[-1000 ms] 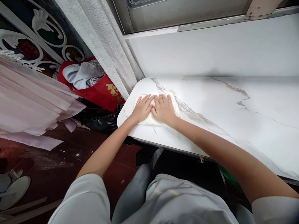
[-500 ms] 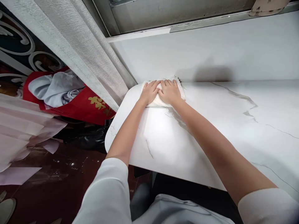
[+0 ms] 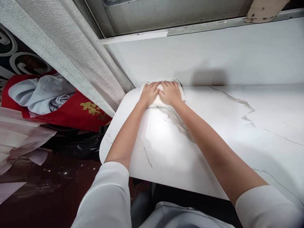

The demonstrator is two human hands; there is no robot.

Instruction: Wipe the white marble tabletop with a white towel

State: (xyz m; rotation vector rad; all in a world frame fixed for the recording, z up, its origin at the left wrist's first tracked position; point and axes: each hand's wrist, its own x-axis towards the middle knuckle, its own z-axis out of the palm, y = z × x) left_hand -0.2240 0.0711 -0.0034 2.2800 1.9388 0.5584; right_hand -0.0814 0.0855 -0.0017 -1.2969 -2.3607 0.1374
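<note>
A folded white cloth lies on the white, grey-veined tabletop, close against the back wall. My left hand rests palm down on the cloth's left part. Beside it, my right hand presses on the right part. Both hands have their fingers stretched forward over the cloth, with the thumbs nearly meeting in the middle. The cloth's frayed edge shows past my right fingertips, and much of it is hidden beneath the hands.
A pale textured curtain hangs by the table's rounded left corner. Further left is a red bag with gold print and light fabric inside. Sheer pink fabric hangs over the dark red floor. A metal window frame runs above the wall.
Both hands and the cloth have slid slightly toward the back wall, uncovering more of the grey vein in front. The whole view has shifted a little to the right.
</note>
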